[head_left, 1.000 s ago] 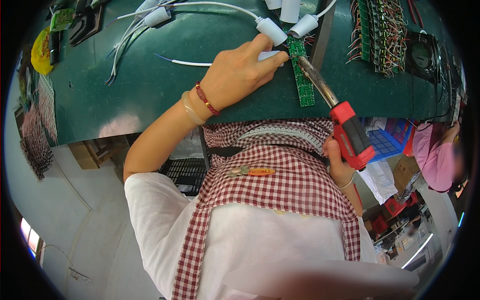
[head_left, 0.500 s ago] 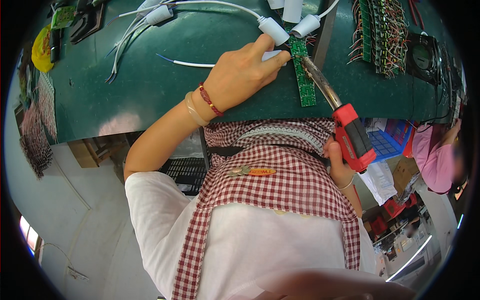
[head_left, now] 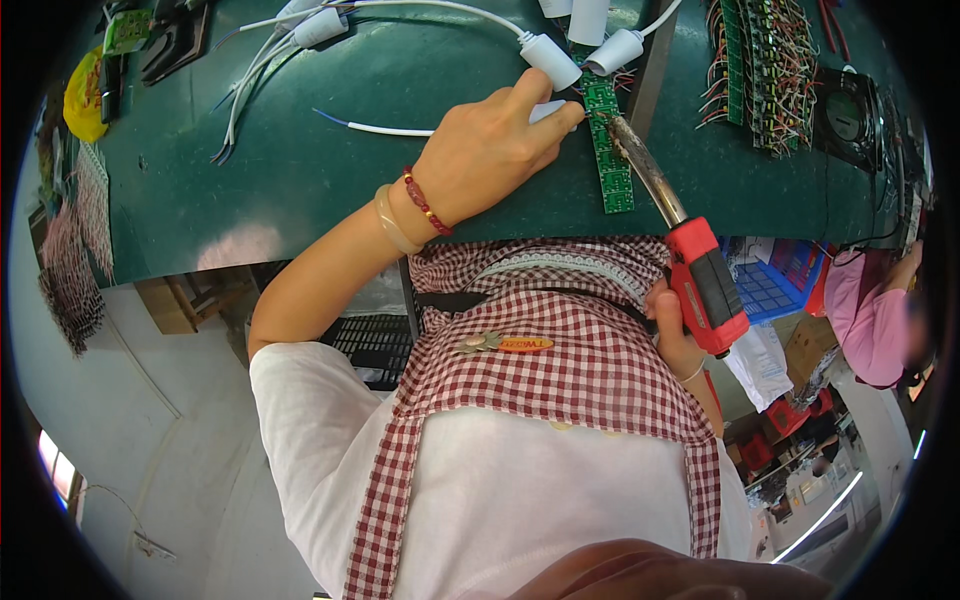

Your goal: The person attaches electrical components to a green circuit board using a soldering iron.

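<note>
Dark green tabletop (head_left: 300, 190) spans the upper view. Over it, the left hand (head_left: 490, 150) pinches a white tube (head_left: 543, 110) beside a green circuit strip (head_left: 613, 180); the right hand (head_left: 674, 318) grips a soldering iron (head_left: 650, 170), its tip at or just above the strip. Other tubes (head_left: 550, 60) cluster at the strip's far end; wired boards (head_left: 775, 80) lie farther right. Soldering the tube's end seems underway; the next move probably calls for a steady pinch, then lifting the iron.

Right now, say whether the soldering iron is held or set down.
Held: the right hand grips the soldering iron by its handle, tip near the circuit board.
</note>
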`<action>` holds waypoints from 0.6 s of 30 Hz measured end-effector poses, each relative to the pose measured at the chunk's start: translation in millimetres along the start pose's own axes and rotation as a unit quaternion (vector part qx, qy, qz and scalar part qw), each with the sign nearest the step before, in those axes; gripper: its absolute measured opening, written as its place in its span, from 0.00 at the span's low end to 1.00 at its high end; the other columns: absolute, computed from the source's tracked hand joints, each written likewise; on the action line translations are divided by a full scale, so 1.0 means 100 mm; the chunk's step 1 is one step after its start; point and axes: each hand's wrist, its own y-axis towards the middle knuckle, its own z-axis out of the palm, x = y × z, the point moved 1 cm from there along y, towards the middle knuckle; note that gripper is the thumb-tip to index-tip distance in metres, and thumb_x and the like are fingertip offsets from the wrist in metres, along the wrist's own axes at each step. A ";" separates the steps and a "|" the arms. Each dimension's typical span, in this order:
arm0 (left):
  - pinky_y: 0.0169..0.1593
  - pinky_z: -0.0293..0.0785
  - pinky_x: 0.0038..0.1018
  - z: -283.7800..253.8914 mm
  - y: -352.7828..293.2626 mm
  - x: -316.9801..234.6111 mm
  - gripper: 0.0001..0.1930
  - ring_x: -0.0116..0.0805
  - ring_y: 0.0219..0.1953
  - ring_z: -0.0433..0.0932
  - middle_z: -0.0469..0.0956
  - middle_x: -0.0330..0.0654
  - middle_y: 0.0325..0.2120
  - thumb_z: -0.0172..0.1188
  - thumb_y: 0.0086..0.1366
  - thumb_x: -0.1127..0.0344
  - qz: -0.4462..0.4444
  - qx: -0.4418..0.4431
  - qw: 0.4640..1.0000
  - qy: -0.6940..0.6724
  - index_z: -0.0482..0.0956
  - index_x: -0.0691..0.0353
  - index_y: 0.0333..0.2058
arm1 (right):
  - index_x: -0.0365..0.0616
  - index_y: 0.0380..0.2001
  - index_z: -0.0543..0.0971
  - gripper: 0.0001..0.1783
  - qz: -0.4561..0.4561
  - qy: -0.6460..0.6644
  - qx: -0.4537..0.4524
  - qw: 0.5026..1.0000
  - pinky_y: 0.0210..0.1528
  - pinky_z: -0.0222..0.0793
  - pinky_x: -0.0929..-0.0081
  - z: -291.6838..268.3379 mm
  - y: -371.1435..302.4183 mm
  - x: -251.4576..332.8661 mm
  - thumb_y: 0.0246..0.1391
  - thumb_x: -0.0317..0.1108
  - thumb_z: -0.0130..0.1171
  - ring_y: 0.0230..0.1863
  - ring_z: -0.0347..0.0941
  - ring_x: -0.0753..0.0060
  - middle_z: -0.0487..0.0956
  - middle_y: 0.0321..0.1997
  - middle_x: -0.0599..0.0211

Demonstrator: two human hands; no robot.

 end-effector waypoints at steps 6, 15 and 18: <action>0.26 0.76 0.26 0.01 -0.01 -0.01 0.19 0.33 0.25 0.77 0.71 0.38 0.35 0.64 0.52 0.69 -0.006 0.004 1.000 0.003 0.77 0.50 0.45 | 0.37 0.35 0.71 0.07 0.018 0.004 0.021 1.000 0.29 0.62 0.80 0.00 -0.01 -0.03 0.62 0.30 0.50 0.25 0.66 0.80 0.71 0.24 0.69; 0.26 0.76 0.26 0.01 0.00 -0.04 0.19 0.33 0.27 0.77 0.71 0.38 0.34 0.64 0.51 0.69 -0.015 -0.003 1.000 0.009 0.77 0.51 0.44 | 0.36 0.33 0.72 0.08 -0.020 -0.040 -0.006 0.999 0.29 0.63 0.79 0.01 -0.01 0.03 0.61 0.31 0.50 0.26 0.66 0.79 0.72 0.24 0.68; 0.25 0.75 0.26 0.00 0.01 -0.04 0.19 0.33 0.27 0.77 0.71 0.38 0.34 0.64 0.51 0.69 -0.011 -0.001 1.000 0.017 0.77 0.51 0.44 | 0.35 0.36 0.72 0.08 -0.003 -0.009 0.004 1.000 0.29 0.64 0.78 0.00 -0.04 -0.03 0.61 0.31 0.51 0.25 0.66 0.79 0.72 0.24 0.68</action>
